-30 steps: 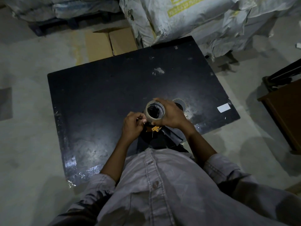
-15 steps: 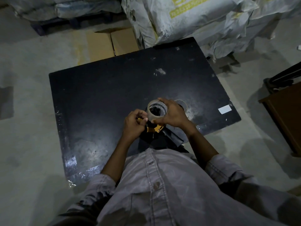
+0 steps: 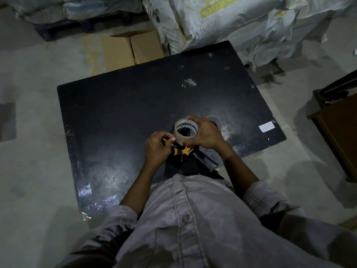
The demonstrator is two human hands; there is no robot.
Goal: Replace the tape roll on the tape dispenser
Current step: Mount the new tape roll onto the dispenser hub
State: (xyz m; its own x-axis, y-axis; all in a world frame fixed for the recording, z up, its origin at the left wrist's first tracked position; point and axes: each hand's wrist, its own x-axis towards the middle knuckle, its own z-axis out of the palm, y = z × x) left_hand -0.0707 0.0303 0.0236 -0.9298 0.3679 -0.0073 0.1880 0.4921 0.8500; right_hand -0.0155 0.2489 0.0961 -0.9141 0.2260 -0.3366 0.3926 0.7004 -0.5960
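Here, the head camera looks down on a person at a dark desk (image 3: 119, 113). The right hand (image 3: 207, 136) holds a tape roll (image 3: 186, 130) above the desk's near edge, its fingers (image 3: 195, 119) curled round the rim. The left hand (image 3: 157, 147), fingers curled, grips the yellow front of a tape dispenser (image 3: 183, 150) just beneath the roll, thumb touching the roll's side. A second roll (image 3: 216, 120) lies just behind the right hand. A cardboard box (image 3: 131, 47) and pale sacks (image 3: 231, 20) sit beyond the desk.
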